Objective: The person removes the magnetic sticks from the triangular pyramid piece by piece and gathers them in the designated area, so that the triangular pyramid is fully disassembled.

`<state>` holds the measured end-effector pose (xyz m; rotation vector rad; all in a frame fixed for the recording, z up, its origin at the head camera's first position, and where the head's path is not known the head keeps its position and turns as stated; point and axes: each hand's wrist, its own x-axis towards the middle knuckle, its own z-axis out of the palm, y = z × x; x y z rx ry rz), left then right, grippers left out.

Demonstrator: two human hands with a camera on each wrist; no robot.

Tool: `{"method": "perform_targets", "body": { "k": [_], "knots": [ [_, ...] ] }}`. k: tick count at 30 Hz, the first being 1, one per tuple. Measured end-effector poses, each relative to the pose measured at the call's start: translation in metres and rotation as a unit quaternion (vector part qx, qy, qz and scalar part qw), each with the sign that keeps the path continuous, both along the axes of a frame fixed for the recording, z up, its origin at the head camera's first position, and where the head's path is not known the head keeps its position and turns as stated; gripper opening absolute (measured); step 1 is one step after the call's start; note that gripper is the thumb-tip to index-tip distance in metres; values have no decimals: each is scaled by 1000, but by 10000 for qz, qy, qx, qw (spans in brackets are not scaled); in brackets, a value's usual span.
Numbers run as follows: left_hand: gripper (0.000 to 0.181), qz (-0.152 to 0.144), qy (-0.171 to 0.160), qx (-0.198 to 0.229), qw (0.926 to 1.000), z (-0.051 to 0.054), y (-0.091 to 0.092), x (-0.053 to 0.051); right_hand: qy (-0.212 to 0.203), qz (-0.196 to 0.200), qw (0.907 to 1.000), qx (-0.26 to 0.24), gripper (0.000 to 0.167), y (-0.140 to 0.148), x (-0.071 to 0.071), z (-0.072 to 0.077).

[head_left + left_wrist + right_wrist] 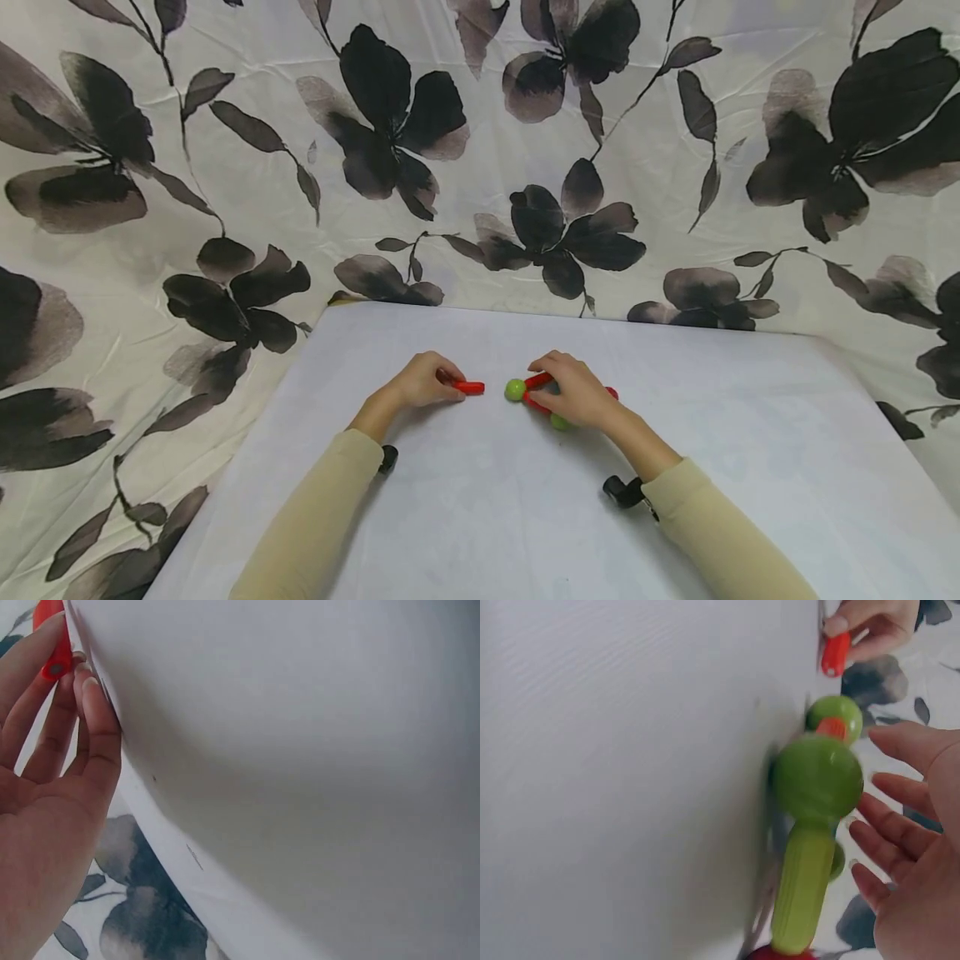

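Note:
My left hand (429,380) pinches a short red rod (471,387) between thumb and fingers, just over the white table. In the left wrist view the rod (57,667) shows a small dark hole in its end. My right hand (573,390) is over a joined set of balls and rods, its fingers spread and fairly straight beside it in the right wrist view. That set has a green ball (515,390), red rods (537,381), a yellow-green rod (804,889), another green ball (817,778) and a red ball (780,953). The hand partly hides it in the head view.
A white-covered table (465,517) lies under both hands. Floral cloth (480,167) hangs behind it and at the sides. A black wrist camera (624,492) sits on the right wrist, another (387,459) on the left.

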<state>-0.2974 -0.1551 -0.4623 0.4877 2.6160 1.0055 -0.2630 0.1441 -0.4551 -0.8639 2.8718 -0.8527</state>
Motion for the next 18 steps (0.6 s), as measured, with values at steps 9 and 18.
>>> {"method": "perform_targets", "body": {
  "k": [9,18],
  "knots": [
    [24,34,78,28,10000,2,-13,0,66,-184,9998,-68,29,14,1,-4],
    [25,143,209,-117,9996,-1,-23,-5,-163,-227,9996,-36,30,13,1,-4]
  ]
}}
